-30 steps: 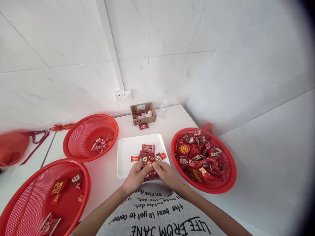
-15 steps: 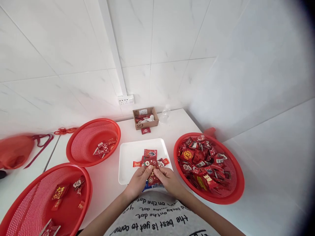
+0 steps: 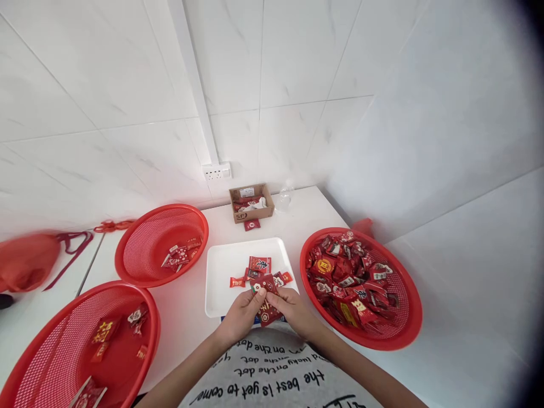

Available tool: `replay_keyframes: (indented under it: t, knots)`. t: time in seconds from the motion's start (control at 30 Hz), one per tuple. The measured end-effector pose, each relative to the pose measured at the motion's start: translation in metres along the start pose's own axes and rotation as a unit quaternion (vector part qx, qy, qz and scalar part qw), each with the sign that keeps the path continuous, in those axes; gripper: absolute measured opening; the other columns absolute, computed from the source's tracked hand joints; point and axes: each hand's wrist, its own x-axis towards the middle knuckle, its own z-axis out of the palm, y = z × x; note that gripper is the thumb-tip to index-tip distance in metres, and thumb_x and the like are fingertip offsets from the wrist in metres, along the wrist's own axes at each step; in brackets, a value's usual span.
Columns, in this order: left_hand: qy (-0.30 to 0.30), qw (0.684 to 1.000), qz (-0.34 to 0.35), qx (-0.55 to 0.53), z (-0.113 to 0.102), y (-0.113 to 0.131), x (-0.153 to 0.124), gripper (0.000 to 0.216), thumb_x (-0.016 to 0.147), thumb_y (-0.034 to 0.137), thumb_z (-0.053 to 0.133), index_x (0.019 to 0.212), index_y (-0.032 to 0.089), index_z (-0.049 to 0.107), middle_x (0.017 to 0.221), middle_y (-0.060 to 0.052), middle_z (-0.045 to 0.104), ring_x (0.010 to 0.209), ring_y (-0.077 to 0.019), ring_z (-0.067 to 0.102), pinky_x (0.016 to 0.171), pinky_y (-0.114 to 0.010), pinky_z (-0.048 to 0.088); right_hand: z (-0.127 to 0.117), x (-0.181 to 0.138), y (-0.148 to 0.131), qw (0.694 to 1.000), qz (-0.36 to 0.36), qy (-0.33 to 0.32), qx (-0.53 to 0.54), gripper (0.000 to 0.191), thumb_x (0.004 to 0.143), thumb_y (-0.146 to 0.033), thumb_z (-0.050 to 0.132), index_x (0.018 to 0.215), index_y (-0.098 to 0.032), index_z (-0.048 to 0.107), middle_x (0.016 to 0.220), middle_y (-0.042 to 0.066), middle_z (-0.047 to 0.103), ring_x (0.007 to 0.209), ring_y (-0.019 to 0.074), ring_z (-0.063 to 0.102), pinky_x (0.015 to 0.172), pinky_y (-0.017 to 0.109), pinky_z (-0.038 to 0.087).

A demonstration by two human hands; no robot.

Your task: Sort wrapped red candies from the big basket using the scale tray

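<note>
Both hands meet at the near edge of a white tray (image 3: 225, 266). My left hand (image 3: 242, 313) and my right hand (image 3: 293, 309) pinch a red packet with gold print (image 3: 266, 297) between them, fingers closed on it. Several small red wrapped sweets (image 3: 260, 266) lie on the tray just beyond my fingers. A blue strip shows under the packet at the tray's edge.
A red mesh basket (image 3: 399, 334) full of red packets stands at the right. Two red baskets (image 3: 140, 266) (image 3: 51, 340) with a few packets stand at the left. A cardboard box (image 3: 250, 203), a loose red packet (image 3: 252, 225) and a clear bottle (image 3: 284, 198) sit by the wall.
The hands keep hold of the red packet and have turned it a little, drawing it slightly nearer. The camera view has tilted, shifting the table lower in the picture.
</note>
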Motion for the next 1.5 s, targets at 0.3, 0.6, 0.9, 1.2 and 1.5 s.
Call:
replay_keyframes:
  t: [0.3, 0.6, 0.9, 1.2, 1.5]
  knots:
    - [0.007, 1.000, 0.004, 0.012, -0.003, 0.001, -0.001, 0.042, 0.083, 0.046, 0.043, 0.097, 0.012, 0.063, 0.088, -0.005, 0.067, 0.084, -0.0212, 0.058, 0.080, -0.032, 0.043, 0.002, 0.000, 0.003, 0.999, -0.039, -0.001, -0.031, 0.043, 0.079, -0.054, 0.043, 0.066, -0.016, 0.057, 0.062, 0.001, 0.051, 0.060, 0.0136, 0.044, 0.057, 0.026, 0.038]
    - [0.017, 0.999, 0.011, 0.041, -0.001, -0.004, -0.001, 0.042, 0.082, 0.047, 0.044, 0.087, 0.010, 0.064, 0.074, -0.004, 0.065, 0.071, -0.0182, 0.055, 0.067, -0.028, 0.042, 0.005, 0.000, -0.001, 0.997, -0.059, 0.005, -0.054, 0.042, 0.082, -0.051, 0.040, 0.066, -0.017, 0.056, 0.062, 0.001, 0.051, 0.056, 0.0132, 0.043, 0.054, 0.026, 0.037]
    - [0.027, 0.998, 0.013, 0.055, -0.001, -0.005, -0.002, 0.042, 0.081, 0.047, 0.044, 0.093, 0.012, 0.063, 0.084, -0.005, 0.066, 0.079, -0.0203, 0.056, 0.075, -0.030, 0.042, 0.005, 0.000, 0.004, 0.995, -0.048, 0.018, -0.080, 0.041, 0.082, -0.051, 0.038, 0.064, -0.017, 0.052, 0.061, 0.000, 0.050, 0.058, 0.0136, 0.044, 0.054, 0.025, 0.037]
    - [0.024, 0.999, 0.009, 0.032, -0.002, -0.006, -0.003, 0.044, 0.084, 0.047, 0.040, 0.097, 0.012, 0.063, 0.084, -0.005, 0.067, 0.081, -0.0203, 0.057, 0.079, -0.031, 0.042, 0.002, 0.000, 0.006, 0.983, -0.082, 0.028, -0.160, 0.040, 0.083, -0.048, 0.036, 0.059, -0.018, 0.046, 0.058, -0.001, 0.045, 0.055, 0.0121, 0.039, 0.051, 0.023, 0.034]
    - [0.046, 0.998, 0.017, 0.031, -0.003, -0.005, -0.001, 0.040, 0.082, 0.048, 0.044, 0.074, 0.012, 0.060, 0.066, -0.002, 0.061, 0.065, -0.0158, 0.053, 0.064, -0.026, 0.041, 0.003, -0.002, 0.012, 0.995, -0.028, -0.028, -0.094, 0.047, 0.080, -0.058, 0.035, 0.059, -0.017, 0.042, 0.055, -0.002, 0.040, 0.052, 0.0106, 0.036, 0.049, 0.023, 0.033]
